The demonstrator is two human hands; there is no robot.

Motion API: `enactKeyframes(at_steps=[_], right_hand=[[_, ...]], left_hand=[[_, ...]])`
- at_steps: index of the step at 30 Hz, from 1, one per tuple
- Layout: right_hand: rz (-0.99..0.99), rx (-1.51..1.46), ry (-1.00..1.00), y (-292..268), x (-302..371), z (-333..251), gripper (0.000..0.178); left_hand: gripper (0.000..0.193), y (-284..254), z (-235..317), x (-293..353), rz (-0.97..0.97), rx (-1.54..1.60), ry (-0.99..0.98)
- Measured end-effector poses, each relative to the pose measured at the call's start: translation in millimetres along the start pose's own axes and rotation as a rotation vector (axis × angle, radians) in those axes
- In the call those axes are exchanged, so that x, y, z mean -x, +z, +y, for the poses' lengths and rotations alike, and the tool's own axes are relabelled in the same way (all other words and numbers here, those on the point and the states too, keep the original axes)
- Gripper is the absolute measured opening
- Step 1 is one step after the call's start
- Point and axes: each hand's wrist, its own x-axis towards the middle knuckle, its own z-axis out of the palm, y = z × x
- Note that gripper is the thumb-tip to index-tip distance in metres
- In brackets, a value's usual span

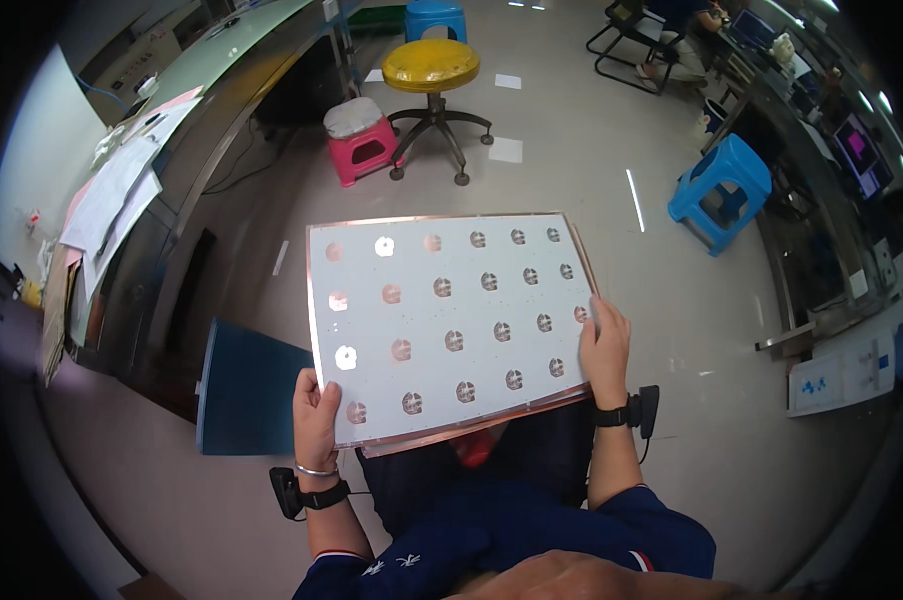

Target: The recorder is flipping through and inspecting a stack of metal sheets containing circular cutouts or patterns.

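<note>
Head view: left hand and right hand pinch stacked panels, pink stool beside yellow stool beyond

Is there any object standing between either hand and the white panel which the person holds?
Nothing visible does. The left hand grips the white panel near its lower-left corner, and the right hand grips its right edge; both touch it directly.

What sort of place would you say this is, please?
Probably an electronics workshop or factory floor: the left hand and right hand hold copper-edged white panels with rows of small repeated shapes; beyond stand a yellow swivel stool and a lit monitor.
</note>
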Motion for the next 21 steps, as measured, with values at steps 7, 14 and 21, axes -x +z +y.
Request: enactKeyframes(at_steps=[7,14,21], right_hand=[[-0.111,-0.590,0.378,-9.4,-21.6,18.7,0.036],[-0.225,-1.144,0.547,-45.1,-24.1,4.7,0.038],[-0.476,-1.345,0.419,-49.1,-7.8,9.3,0.037]], left_hand=[[0.011,-5.7,1.3,2.4,-0.021,-0.145,0.173],[0.016,-40.9,-5.2,-2.6,0.058,-0.331,0.243],[0.018,-62.6,-3.6,-0.4,0.027,-0.296,0.157]])
